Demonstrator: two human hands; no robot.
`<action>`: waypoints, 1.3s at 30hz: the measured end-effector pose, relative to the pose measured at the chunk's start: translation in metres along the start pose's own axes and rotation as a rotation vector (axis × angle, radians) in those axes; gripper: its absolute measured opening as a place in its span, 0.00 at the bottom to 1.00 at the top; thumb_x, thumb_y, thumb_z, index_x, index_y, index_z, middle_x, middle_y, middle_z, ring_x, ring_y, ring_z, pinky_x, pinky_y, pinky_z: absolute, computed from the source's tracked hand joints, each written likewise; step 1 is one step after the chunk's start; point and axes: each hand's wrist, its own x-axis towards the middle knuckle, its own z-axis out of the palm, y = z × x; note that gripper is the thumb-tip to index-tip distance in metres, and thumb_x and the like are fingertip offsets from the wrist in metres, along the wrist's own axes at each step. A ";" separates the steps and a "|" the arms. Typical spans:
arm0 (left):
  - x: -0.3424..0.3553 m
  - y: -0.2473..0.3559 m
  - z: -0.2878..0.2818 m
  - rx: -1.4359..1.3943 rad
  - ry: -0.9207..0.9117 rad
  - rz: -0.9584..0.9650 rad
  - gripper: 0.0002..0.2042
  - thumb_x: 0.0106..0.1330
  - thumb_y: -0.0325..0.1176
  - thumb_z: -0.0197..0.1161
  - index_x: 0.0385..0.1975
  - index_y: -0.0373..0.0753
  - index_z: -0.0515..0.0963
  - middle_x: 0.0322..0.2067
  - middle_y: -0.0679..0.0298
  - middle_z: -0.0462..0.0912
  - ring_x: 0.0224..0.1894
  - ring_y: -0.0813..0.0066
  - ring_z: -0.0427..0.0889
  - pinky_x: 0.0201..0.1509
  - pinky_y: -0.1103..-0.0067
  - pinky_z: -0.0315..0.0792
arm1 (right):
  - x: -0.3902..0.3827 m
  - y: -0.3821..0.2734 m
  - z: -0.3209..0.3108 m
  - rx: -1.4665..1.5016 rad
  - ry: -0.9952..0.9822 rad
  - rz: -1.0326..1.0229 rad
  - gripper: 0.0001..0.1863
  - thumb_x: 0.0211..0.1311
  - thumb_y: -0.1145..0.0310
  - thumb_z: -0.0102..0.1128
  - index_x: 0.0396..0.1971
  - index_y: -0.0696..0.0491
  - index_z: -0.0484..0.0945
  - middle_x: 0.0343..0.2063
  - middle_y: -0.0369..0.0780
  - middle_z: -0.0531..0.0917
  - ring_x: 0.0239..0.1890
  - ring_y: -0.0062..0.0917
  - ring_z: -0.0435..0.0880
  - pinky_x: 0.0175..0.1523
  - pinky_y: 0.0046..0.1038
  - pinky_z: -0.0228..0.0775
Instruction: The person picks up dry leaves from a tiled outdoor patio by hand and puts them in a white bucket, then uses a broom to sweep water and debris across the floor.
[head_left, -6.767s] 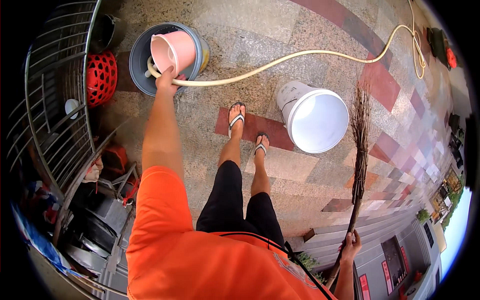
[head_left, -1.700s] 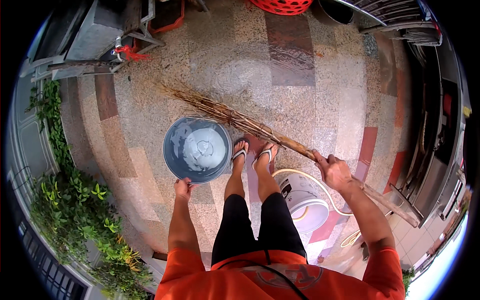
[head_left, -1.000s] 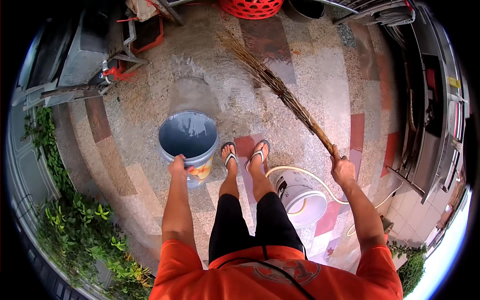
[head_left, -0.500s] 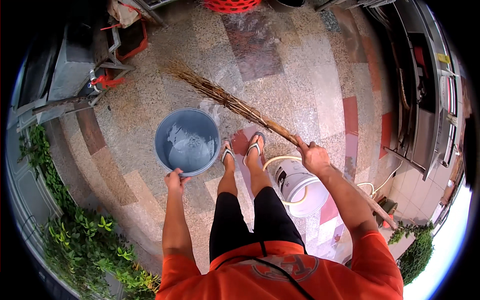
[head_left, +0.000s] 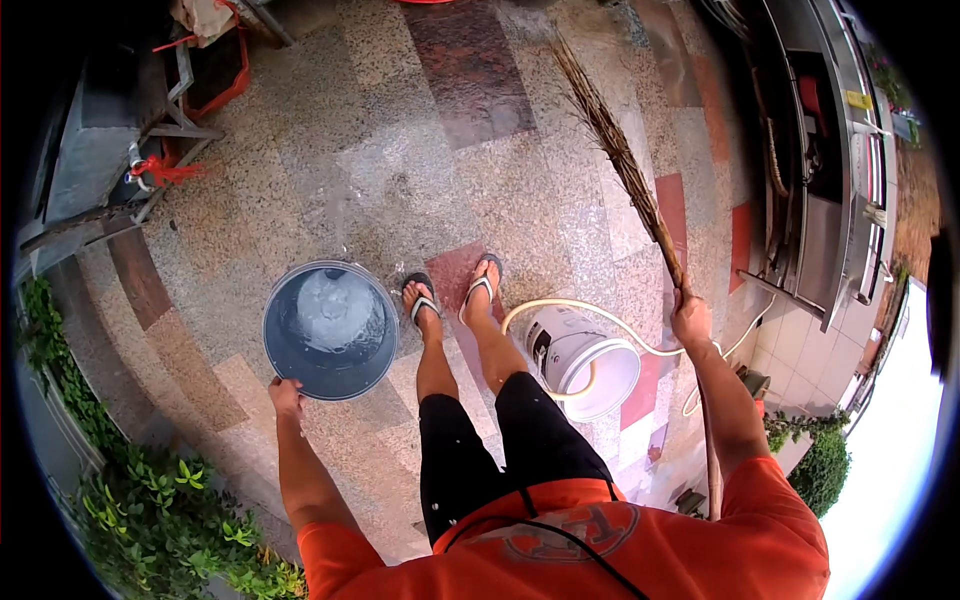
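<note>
My left hand (head_left: 287, 396) is closed on the near rim of a grey-blue bucket (head_left: 312, 374), left of my feet. Some water shows inside the bucket, which looks tilted away from me, and the floor beyond it is wet. My right hand (head_left: 692, 320) is wrapped round the wooden handle of a twig broom (head_left: 632, 182). The broom's bristle end points far ahead, up off to the right of my feet. Its handle runs back beneath my right forearm.
A white bucket (head_left: 612, 375) lies on its side by my right leg, with a pale hose (head_left: 552, 302) running into it. A metal stand (head_left: 185, 120) is at the far left. Leafy plants (head_left: 185, 510) grow near left; a metal counter (head_left: 822, 240) lines the right.
The broom has swung from far left to point ahead on the right, with my right hand moving right. My left hand and the grey-blue bucket have shifted left, and the bucket's tilt has changed.
</note>
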 end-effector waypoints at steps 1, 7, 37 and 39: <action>0.012 0.004 -0.008 0.088 0.006 0.005 0.05 0.51 0.25 0.54 0.28 0.38 0.74 0.23 0.65 0.74 0.18 0.71 0.71 0.15 0.76 0.66 | -0.016 0.005 -0.009 0.044 0.023 -0.019 0.26 0.72 0.58 0.47 0.68 0.47 0.65 0.29 0.59 0.82 0.31 0.56 0.83 0.36 0.51 0.74; 0.066 0.017 -0.028 0.231 0.073 0.147 0.02 0.47 0.25 0.53 0.17 0.38 0.72 0.17 0.68 0.70 0.17 0.75 0.65 0.20 0.75 0.57 | -0.095 -0.017 -0.024 0.104 0.070 -0.263 0.28 0.71 0.60 0.51 0.69 0.45 0.63 0.24 0.54 0.80 0.22 0.51 0.80 0.29 0.47 0.73; -0.051 0.284 0.342 1.528 0.023 0.791 0.25 0.60 0.45 0.56 0.49 0.30 0.79 0.55 0.46 0.78 0.60 0.52 0.75 0.69 0.66 0.61 | -0.058 0.075 0.019 0.653 0.042 0.372 0.19 0.68 0.64 0.56 0.51 0.62 0.78 0.31 0.58 0.83 0.35 0.51 0.85 0.39 0.42 0.75; -0.066 0.279 0.400 1.398 -0.012 0.936 0.22 0.60 0.44 0.59 0.46 0.32 0.81 0.52 0.48 0.80 0.58 0.53 0.76 0.68 0.67 0.62 | -0.053 0.072 0.019 0.690 0.012 0.376 0.18 0.68 0.64 0.57 0.50 0.63 0.78 0.28 0.57 0.83 0.33 0.48 0.86 0.38 0.41 0.75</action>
